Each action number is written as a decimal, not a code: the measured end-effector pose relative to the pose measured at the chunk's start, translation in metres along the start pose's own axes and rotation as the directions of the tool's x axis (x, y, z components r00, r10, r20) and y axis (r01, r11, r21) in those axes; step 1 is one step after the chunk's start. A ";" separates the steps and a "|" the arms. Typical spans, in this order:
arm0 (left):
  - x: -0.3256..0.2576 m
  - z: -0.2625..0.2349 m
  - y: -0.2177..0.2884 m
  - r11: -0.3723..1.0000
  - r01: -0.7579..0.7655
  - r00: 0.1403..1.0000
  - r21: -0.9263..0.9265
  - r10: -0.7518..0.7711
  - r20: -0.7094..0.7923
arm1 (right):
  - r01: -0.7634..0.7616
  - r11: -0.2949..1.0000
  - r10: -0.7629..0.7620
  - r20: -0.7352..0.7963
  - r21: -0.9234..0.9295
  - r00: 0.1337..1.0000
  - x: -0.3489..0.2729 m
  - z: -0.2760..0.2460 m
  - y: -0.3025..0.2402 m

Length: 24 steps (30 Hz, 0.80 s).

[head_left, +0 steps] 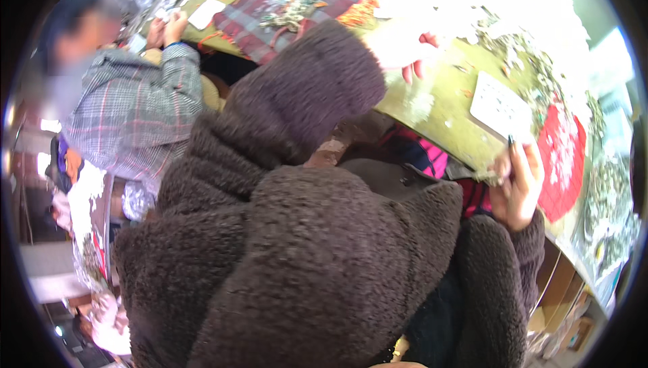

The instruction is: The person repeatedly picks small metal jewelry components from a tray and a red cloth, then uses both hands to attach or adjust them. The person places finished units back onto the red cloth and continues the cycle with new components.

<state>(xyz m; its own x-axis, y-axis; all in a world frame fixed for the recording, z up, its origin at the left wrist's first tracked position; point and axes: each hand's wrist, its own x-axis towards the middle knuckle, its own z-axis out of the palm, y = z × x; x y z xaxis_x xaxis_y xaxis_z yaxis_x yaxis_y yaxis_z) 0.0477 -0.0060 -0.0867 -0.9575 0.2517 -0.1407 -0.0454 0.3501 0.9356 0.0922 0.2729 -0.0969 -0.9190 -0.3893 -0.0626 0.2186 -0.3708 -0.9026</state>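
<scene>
My left hand (407,49), coming out of a brown fleece sleeve, hovers over the yellowish-green tabletop (455,128). Glare washes out most of it; its fingers look loosely bent and apart, with nothing seen between them. At the table's near right edge my right hand (518,186) is closed, thumb and fingers drawn together. A tiny dark bit shows at its fingertips, too small to name. Just beyond that hand lies a white card (498,103) with small specks on it. A red cloth (561,162) bearing pale small pieces lies to its right.
A co-worker in a grey plaid jacket (131,101) sits at left, both hands (167,29) raised over the table. A checked cloth (250,24) holds heaps of small pieces. More pieces (516,54) lie at the far right, near a clear plastic bag (607,206).
</scene>
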 end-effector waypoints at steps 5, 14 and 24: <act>-0.024 0.100 0.008 0.699 -0.142 0.986 -0.701 0.164 -0.036 | -0.013 0.990 0.022 -0.057 0.141 0.998 0.004 0.015 0.011; -0.037 0.130 0.004 0.575 -0.071 0.990 -0.815 0.138 0.011 | -0.008 0.970 -0.007 0.062 0.241 0.998 -0.018 0.016 0.007; -0.054 0.138 0.009 0.571 -0.165 0.983 -0.804 0.166 -0.085 | 0.082 0.959 -0.098 0.047 0.271 0.994 -0.027 0.024 0.020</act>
<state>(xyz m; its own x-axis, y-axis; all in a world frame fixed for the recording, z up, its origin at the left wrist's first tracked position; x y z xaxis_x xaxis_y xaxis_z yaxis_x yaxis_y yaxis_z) 0.1385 0.1074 -0.1155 -0.9724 0.2290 0.0442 -0.0965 -0.5674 0.8177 0.1297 0.2559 -0.1032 -0.9196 -0.3901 0.0465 0.2230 -0.6158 -0.7557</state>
